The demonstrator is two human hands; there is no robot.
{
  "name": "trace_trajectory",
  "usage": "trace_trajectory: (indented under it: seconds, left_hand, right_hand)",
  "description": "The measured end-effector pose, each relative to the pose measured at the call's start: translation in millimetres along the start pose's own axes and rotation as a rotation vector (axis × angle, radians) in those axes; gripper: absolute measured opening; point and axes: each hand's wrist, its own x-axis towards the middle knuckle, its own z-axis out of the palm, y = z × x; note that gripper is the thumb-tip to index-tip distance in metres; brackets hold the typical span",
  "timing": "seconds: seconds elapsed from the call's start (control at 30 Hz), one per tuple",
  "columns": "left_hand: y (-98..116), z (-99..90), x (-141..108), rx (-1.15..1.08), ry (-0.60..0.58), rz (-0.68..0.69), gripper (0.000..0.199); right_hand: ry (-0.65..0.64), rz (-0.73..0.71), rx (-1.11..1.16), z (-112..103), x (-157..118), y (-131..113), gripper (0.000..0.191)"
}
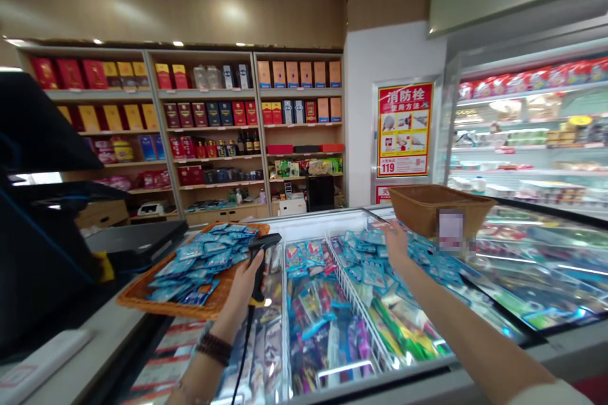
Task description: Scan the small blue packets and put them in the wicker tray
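Shelves (pixel 213 95) line the wall beyond both hands. Left of the left hand (pixel 245 281), a tray (pixel 166 310) of blue packets (pixel 209 257) lies partly behind it; that hand curls round a scanner (pixel 259 262). The right hand (pixel 396 242), fingers partly extended, is over other packets (pixel 373 273) in a freezer (pixel 308 225); whether it grips any, I cannot tell. Just right, a basket (pixel 413 212) has a blurred label (pixel 450 229).

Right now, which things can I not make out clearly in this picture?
In the head view:
Blue packets: print too small.
Scanner: handle partly hidden by left hand.
Cable: lower end cut off by bottom edge.
Brown basket: label pixelated.
Right hand: too blurred to tell whether it holds anything.
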Motion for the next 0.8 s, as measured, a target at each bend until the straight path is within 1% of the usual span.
trace_trajectory:
  seconds: [0.07,0.1,0.2,0.27,0.33,0.43,0.5,0.57,0.63,0.7,0.73,0.8]
  left_hand:
    - [10.0,-18.4,1.8,-0.003,0.031,0.015,0.079]
    - [14.6,-29.2,2.3,0.002,0.054,0.018,0.079]
    - [24.5,-65.5,1.5,0.021,0.153,0.017,0.078]
    - [26.8,-90.9,-0.6,0.034,0.236,0.022,0.077]
    - [25.8,-116.1,-3.2,0.057,0.297,0.033,0.077]
    - [21.3,-150.6,-6.0,0.096,0.354,0.047,0.079]
    - [17.7,-168.8,-6.0,0.111,0.381,0.059,0.079]
    - [13.4,-180.7,-4.2,0.126,0.398,0.057,0.078]
    - [7.7,-185.6,-0.5,0.139,0.405,0.036,0.077]
    - [0.4,-184.7,4.5,0.142,0.418,0.029,0.076]
    - [-3.7,-183.1,7.2,0.137,0.432,0.05,0.076]
    - [-11.6,-179.8,12.3,0.144,0.449,0.088,0.076]
  right_hand:
    - [-0.065,-0.007,0.014,24.0,-10.1,-4.7,0.053]
    - [-0.124,-0.022,0.02,38.9,-18.3,-5.6,0.053]
    - [-0.329,-0.06,-0.003,91.0,-56.5,-1.1,0.038]
    - [-0.468,-0.051,-0.034,129.3,-92.5,6.3,0.028]
    - [-0.602,-0.036,-0.057,168.5,-135.0,14.4,0.022]
    - [-0.774,-0.048,-0.061,225.1,-203.6,23.4,0.019]
    - [-0.858,-0.043,-0.07,258.5,-245.1,26.0,0.019]
    - [-0.904,-0.013,-0.133,286.8,-276.7,25.9,0.018]
    - [-0.912,-0.003,-0.249,309.4,-295.3,23.9,0.017]
    - [-0.909,-0.029,-0.384,326.7,-302.1,21.6,0.012]
    - [-0.916,-0.049,-0.442,333.6,-302.7,20.9,0.01]
    - [-0.943,-0.07,-0.519,344.2,-302.2,21.7,0.015]
